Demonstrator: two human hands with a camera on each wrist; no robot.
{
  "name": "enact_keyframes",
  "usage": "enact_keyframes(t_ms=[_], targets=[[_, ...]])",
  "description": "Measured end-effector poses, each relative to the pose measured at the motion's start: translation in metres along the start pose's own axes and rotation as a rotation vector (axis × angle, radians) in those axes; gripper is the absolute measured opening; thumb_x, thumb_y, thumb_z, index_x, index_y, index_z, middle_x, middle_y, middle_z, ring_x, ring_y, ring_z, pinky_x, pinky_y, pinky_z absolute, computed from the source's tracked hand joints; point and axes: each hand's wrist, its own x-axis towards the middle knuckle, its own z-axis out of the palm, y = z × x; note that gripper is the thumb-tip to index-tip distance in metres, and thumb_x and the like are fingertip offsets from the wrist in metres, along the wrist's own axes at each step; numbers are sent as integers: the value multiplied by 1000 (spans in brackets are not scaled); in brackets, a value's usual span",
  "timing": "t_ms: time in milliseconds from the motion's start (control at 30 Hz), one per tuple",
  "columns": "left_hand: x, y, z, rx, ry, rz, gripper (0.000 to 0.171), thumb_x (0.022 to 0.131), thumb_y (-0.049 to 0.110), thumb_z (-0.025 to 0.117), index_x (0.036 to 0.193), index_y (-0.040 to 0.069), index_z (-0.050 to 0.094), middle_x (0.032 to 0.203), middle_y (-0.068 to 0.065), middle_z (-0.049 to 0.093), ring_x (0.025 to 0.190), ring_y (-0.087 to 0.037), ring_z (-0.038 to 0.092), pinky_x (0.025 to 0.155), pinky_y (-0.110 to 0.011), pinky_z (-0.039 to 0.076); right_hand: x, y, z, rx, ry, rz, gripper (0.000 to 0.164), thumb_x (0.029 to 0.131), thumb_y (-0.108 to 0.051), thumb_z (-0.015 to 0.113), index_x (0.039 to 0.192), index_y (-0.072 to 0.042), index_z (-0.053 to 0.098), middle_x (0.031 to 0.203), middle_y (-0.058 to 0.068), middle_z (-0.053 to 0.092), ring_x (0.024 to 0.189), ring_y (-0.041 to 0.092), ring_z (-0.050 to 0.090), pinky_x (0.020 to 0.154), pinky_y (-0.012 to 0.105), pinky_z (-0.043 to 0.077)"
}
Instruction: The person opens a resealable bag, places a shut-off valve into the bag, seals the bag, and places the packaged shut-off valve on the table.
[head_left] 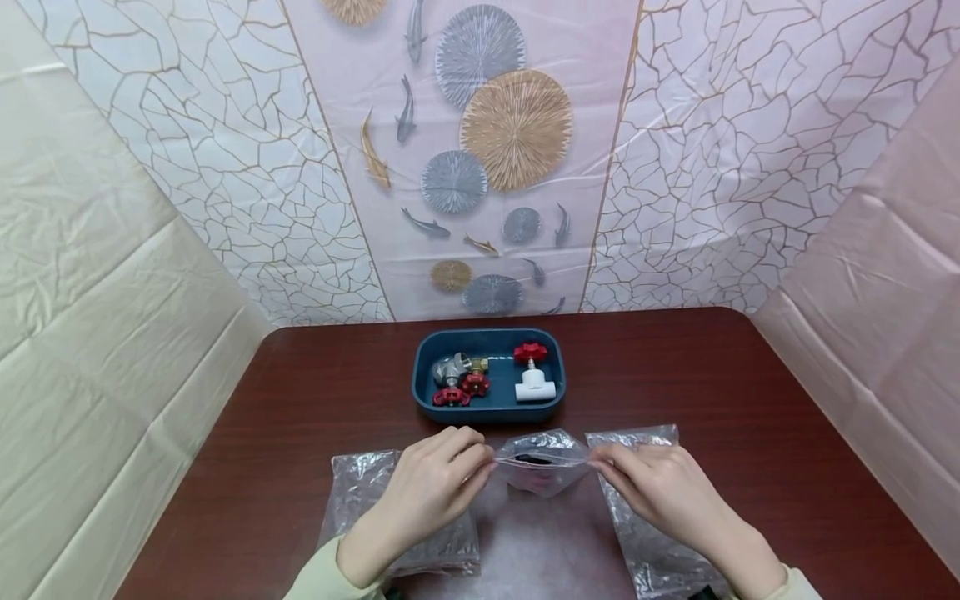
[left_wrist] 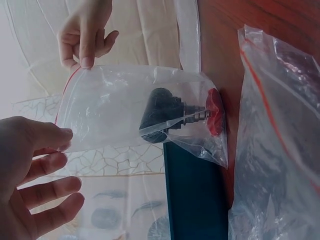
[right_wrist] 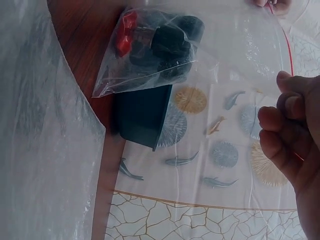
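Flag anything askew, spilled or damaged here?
Nothing looks spilled or damaged. One mild oddity: inside the clear bag pinched by the left hand and right hand, the black valve is upside down, its red handle lowest.

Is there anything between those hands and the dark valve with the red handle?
Yes: the clear zip bag. The dark valve sits inside it, its red handle toward the bottom, while the left hand and right hand pinch the bag's top edge. Nothing else visible stands between them.
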Motion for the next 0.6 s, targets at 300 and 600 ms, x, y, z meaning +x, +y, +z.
enact_keyframes(t_ms=[300, 600], targets=[[-1, 1, 1, -2, -20, 18, 9, 96, 16, 64, 97, 14, 73, 95, 7, 65, 79, -10, 58, 69, -24, 51, -1, 0, 1, 17, 31, -20, 33, 108, -35, 46, 92, -16, 69, 68, -16, 63, 46, -6, 38, 42, 14, 29], [3, 3, 2, -6, 13, 15, 7, 96, 17, 66, 97, 14, 72, 93, 6, 64, 78, -9, 61, 67, -24, 52, 15, -6, -2, 22, 3, 9, 33, 103, -45, 53, 107, -19, 74, 86, -12, 60, 65, 4, 51, 57, 20, 42]])
